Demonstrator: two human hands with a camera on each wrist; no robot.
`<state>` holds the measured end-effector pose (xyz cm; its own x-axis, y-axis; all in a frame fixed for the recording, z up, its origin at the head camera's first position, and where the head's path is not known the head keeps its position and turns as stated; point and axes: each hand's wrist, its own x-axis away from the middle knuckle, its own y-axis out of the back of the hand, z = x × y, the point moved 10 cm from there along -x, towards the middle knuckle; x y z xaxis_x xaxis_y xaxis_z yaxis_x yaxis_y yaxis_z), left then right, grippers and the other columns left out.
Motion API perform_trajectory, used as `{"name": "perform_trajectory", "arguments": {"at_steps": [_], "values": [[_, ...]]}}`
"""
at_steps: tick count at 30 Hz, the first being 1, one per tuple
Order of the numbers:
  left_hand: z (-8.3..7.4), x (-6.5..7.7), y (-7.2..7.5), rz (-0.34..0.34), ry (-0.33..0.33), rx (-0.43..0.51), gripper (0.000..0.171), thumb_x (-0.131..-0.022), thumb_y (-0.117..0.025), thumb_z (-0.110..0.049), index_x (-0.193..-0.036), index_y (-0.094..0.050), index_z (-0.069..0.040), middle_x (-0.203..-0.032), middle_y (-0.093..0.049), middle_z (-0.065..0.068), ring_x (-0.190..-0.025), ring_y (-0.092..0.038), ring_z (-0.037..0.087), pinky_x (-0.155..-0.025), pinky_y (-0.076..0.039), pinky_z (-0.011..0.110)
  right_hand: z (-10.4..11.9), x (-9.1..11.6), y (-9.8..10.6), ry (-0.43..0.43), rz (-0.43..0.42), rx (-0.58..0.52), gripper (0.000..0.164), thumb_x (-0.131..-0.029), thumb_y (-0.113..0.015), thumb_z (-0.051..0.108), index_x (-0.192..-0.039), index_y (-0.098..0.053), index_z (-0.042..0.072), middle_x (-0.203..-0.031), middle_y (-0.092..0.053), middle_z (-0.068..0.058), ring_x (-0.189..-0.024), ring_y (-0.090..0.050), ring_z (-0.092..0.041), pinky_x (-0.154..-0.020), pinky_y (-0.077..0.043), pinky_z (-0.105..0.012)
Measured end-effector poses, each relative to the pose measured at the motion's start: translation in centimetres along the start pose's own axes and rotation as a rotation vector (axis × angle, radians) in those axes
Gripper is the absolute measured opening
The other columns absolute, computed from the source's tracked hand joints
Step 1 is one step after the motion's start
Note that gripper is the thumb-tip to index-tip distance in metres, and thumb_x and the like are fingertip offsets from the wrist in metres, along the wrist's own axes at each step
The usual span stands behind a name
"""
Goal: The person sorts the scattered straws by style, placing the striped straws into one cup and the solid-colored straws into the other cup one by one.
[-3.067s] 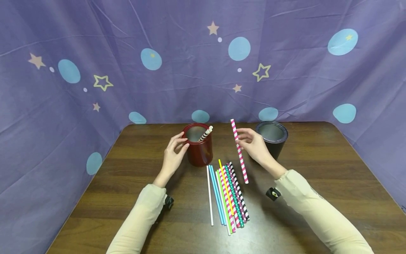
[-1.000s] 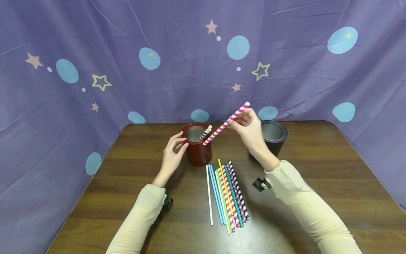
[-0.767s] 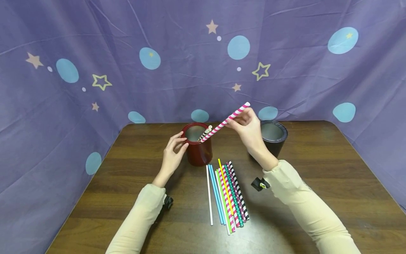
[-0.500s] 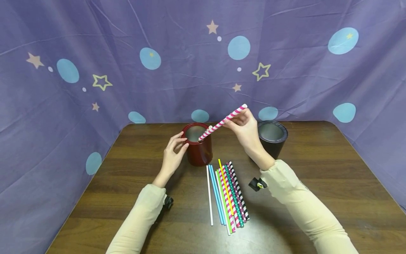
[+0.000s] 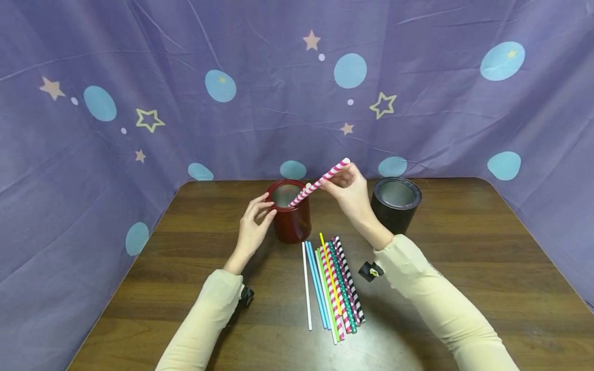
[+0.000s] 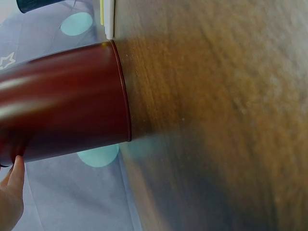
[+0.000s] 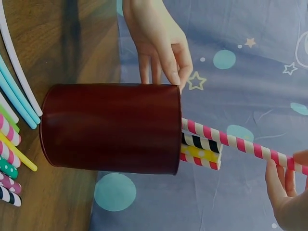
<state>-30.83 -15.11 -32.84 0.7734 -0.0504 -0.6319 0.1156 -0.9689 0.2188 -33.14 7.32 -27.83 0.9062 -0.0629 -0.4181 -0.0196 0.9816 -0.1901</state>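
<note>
My right hand pinches a pink-and-white striped paper straw near its upper end. The straw slants down to the left, its lower end inside the mouth of a dark red can. My left hand rests its fingertips and thumb against the left side of that can, close to the rim. The right wrist view shows several straws sticking out of the can beside the held one, among them a black-and-white striped straw and a yellow dotted straw. Their lower parts are hidden inside the can.
A black can stands to the right, behind my right forearm. In front of the red can lies a row of loose straws, with a white straw at its left and a teal dotted straw farther right. A purple curtain hangs behind the table.
My right hand has carried the striped straw left from near the black can, tilted it, and lowered its end into the red can's mouth. My left hand stays at the can.
</note>
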Motion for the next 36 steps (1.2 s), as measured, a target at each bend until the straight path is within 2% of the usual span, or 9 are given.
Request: {"name": "perform_trajectory", "arguments": {"at_steps": [4, 10, 18, 23, 27, 34, 36], "values": [[-0.1, 0.0, 0.0, 0.000, -0.011, -0.015, 0.019, -0.079, -0.058, 0.009, -0.097, -0.056, 0.016, -0.119, -0.046, 0.029, -0.111, -0.046, 0.040, -0.087, -0.045, 0.048, 1.0, 0.6, -0.5, -0.035, -0.009, 0.068, 0.026, -0.071, -0.064, -0.011, -0.086, -0.050, 0.004, -0.075, -0.059, 0.005, -0.071, -0.056, -0.003, -0.070, -0.049, -0.017], [-0.1, 0.0, -0.1, 0.004, -0.026, -0.013, 0.019, -0.079, -0.058, 0.010, -0.097, -0.055, 0.016, -0.119, -0.046, 0.029, -0.110, -0.046, 0.040, -0.086, -0.045, 0.048, 0.0, 0.5, -0.7, -0.009, 0.010, 0.150, 0.024, -0.071, -0.067, -0.007, -0.087, -0.051, 0.003, -0.075, -0.059, 0.005, -0.070, -0.056, -0.003, -0.069, -0.048, -0.018], [0.0, 0.1, -0.1, 0.005, -0.027, -0.009, 0.019, -0.079, -0.058, 0.009, -0.097, -0.055, 0.016, -0.120, -0.046, 0.029, -0.106, -0.050, 0.040, -0.086, -0.045, 0.047, -0.9, 0.7, -1.1, 0.001, 0.035, 0.172, 0.023, -0.071, -0.067, -0.005, -0.089, -0.052, -0.004, -0.078, -0.060, -0.003, -0.071, -0.057, -0.004, -0.071, -0.049, -0.020], [0.0, 0.1, -0.1, 0.002, -0.024, -0.006, 0.019, -0.079, -0.058, 0.010, -0.097, -0.056, 0.016, -0.119, -0.046, 0.029, -0.105, -0.050, 0.040, -0.086, -0.046, 0.047, -1.5, 0.8, -1.5, -0.006, 0.081, 0.166, 0.027, -0.073, -0.065, -0.007, -0.096, -0.052, -0.010, -0.086, -0.061, -0.021, -0.073, -0.057, -0.004, -0.070, -0.049, -0.020], [-0.1, 0.1, 0.0, 0.000, -0.024, -0.013, 0.019, -0.079, -0.058, 0.009, -0.097, -0.056, 0.015, -0.120, -0.046, 0.029, -0.108, -0.048, 0.039, -0.086, -0.045, 0.048, -1.9, 1.1, -1.6, -0.003, 0.130, 0.167, 0.029, -0.073, -0.065, -0.008, -0.100, -0.052, -0.011, -0.092, -0.058, -0.028, -0.079, -0.058, -0.010, -0.075, -0.049, -0.022], [-0.1, 0.0, 0.0, 0.000, -0.023, -0.016, 0.019, -0.079, -0.058, 0.008, -0.097, -0.056, 0.015, -0.120, -0.046, 0.029, -0.111, -0.047, 0.038, -0.086, -0.045, 0.049, -2.4, 2.0, -1.2, -0.053, 0.187, 0.197, 0.028, -0.075, -0.064, -0.007, -0.101, -0.053, -0.009, -0.091, -0.061, -0.020, -0.086, -0.059, -0.025, -0.076, -0.051, -0.023], [-0.1, 0.0, 0.0, 0.000, -0.023, -0.017, 0.019, -0.079, -0.058, 0.009, -0.097, -0.056, 0.015, -0.120, -0.046, 0.029, -0.110, -0.047, 0.038, -0.086, -0.045, 0.049, -2.1, 2.3, -1.0, -0.065, 0.197, 0.227, 0.027, -0.075, -0.063, -0.007, -0.100, -0.054, -0.010, -0.092, -0.060, -0.023, -0.086, -0.059, -0.029, -0.077, -0.050, -0.026]]}}
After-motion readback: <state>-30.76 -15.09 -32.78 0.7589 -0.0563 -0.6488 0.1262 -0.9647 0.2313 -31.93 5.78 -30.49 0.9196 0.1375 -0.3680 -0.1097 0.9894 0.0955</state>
